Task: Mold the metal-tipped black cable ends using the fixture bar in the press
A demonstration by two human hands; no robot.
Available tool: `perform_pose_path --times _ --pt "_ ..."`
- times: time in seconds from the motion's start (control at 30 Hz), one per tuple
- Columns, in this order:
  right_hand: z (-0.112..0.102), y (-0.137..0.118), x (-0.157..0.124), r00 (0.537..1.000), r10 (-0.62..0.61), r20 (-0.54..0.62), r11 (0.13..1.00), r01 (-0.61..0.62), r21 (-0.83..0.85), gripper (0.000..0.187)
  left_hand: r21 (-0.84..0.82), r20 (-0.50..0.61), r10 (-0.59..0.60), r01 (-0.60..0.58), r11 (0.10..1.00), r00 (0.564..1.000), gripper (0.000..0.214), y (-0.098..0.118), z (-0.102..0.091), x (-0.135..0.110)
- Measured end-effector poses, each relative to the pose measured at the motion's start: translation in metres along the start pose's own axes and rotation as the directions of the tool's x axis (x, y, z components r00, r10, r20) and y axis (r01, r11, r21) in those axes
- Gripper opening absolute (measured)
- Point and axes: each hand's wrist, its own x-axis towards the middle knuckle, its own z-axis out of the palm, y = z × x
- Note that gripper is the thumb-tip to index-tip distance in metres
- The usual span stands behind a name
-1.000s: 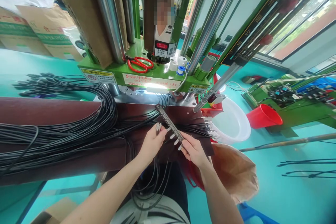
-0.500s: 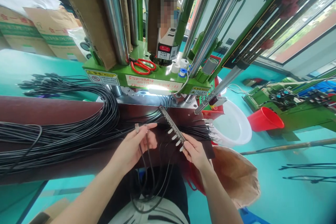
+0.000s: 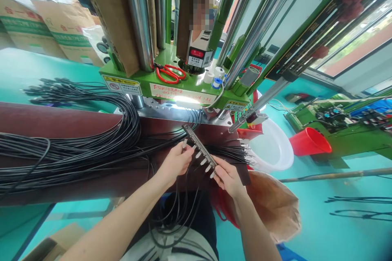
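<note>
My right hand (image 3: pixel 229 176) grips the lower end of a narrow metal bar (image 3: pixel 193 138), which slants up to the left. Several silvery cable connectors (image 3: pixel 203 161) stick out along the bar's near side. My left hand (image 3: pixel 175 162) is closed close to the bar's left side, pinching black cable ends. One held connector (image 3: pixel 184 143) points up above the fingers; another tip lies against or just beside the bar, and I cannot tell whether it is seated. Black cables (image 3: pixel 183 202) hang in loops from both hands over my lap.
A green press (image 3: pixel 143 83) with steel columns stands ahead, red-handled scissors (image 3: pixel 170 74) on its ledge. Bundled black cables (image 3: pixel 76 153) cover the brown bench's left side. More cable ends (image 3: pixel 235 153) lie at right, near a white tub (image 3: pixel 275 147) and a paper bag (image 3: pixel 272 208).
My left hand has moved right and up to the bar, and its spread fingers have closed around the cable ends. My right hand and the bar stay nearly in place.
</note>
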Motion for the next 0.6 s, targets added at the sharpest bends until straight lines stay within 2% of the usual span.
perform_pose_path --times 0.2,0.43,0.53,0.6 --pt "0.000 0.002 0.001 0.999 -0.018 0.028 1.000 0.018 -0.009 0.050 -0.001 0.008 -0.011 0.011 1.000 1.000 0.027 0.001 -0.006 0.001" --pt "0.004 0.001 -0.003 0.996 -0.084 0.022 0.976 0.087 -0.201 0.048 0.060 0.003 -0.040 0.040 0.997 0.999 0.023 0.006 -0.003 0.006" --pt "0.004 0.002 -0.003 0.999 -0.051 -0.010 0.993 0.049 -0.108 0.048 0.074 0.029 0.072 -0.074 0.995 0.997 0.021 0.005 -0.005 0.010" --pt "0.004 0.001 -0.003 0.999 -0.019 -0.034 0.999 0.018 -0.027 0.048 0.063 -0.001 0.171 -0.171 0.983 0.985 0.021 0.006 -0.009 0.011"
